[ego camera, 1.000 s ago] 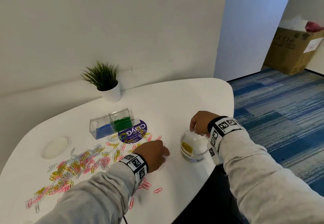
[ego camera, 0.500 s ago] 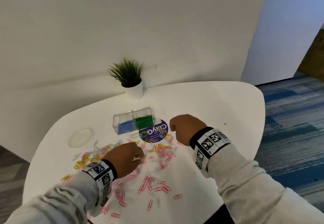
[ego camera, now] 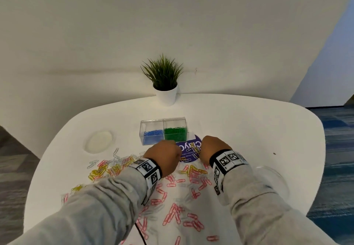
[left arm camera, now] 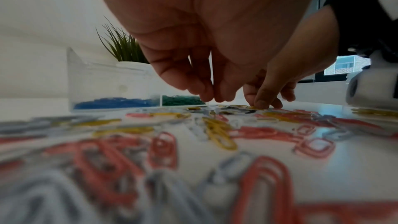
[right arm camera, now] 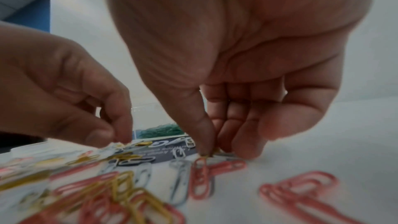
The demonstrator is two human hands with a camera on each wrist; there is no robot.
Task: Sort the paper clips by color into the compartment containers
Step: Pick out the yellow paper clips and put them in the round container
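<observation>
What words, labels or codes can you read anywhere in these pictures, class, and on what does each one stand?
"Clayc": large white letters, seen upside down and partly hidden by the hands, on the round purple sticker on the table.
Small white line beneath it, beginning "keep": the rest is too blurred to read.
Black-and-white square codes, no letters, on the left wristband and the right wristband.
Nothing else carries readable text.
</observation>
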